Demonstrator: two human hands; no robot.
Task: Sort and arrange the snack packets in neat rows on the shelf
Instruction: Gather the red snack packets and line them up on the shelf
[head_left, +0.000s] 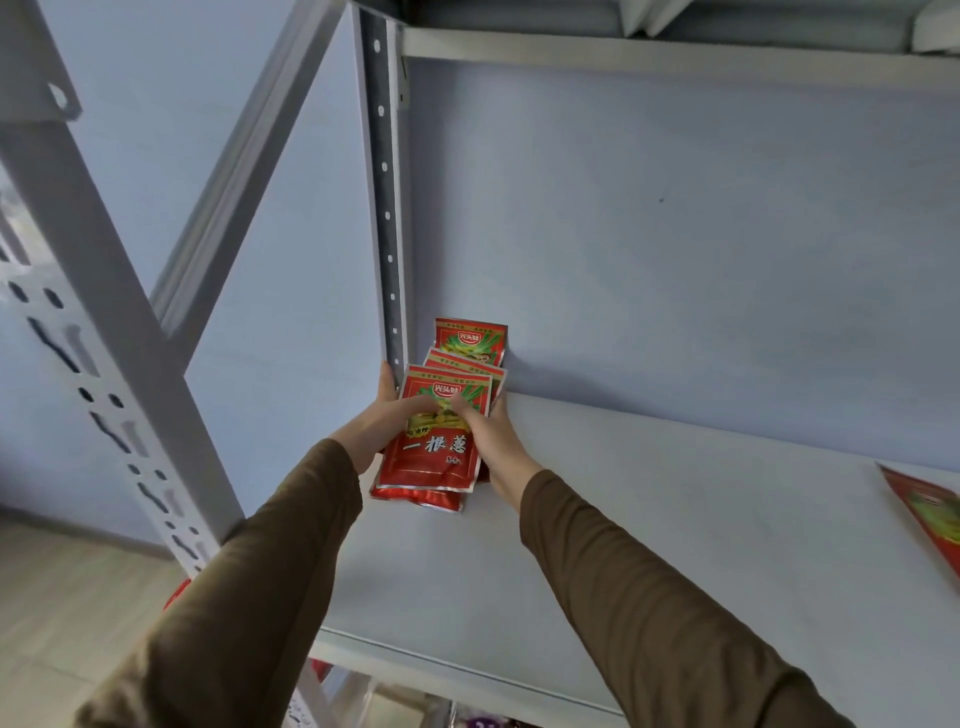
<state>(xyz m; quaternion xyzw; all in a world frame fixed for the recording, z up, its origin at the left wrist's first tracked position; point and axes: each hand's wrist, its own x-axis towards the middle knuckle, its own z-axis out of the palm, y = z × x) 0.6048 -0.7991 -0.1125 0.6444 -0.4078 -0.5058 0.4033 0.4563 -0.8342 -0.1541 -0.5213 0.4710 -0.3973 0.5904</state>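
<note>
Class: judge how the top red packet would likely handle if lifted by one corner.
The top packet looks thin and glossy, so probably light, floppy and somewhat slippery. It lies flat on the stack, so rolling seems unlikely, though it might slide off.

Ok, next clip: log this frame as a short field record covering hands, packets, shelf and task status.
left hand: left hand grips the left edge of the front red packet
right hand: right hand grips its right edge, thumb over the front
packet row: red packets overlapping in the shelf's back-left corner, rearmost packet leaning on the back wall
stray packet: one loose packet lying at the right edge of view
shelf: white shelf board, metal upright beside the row
status: one row under way; loose packet not yet placed
</note>
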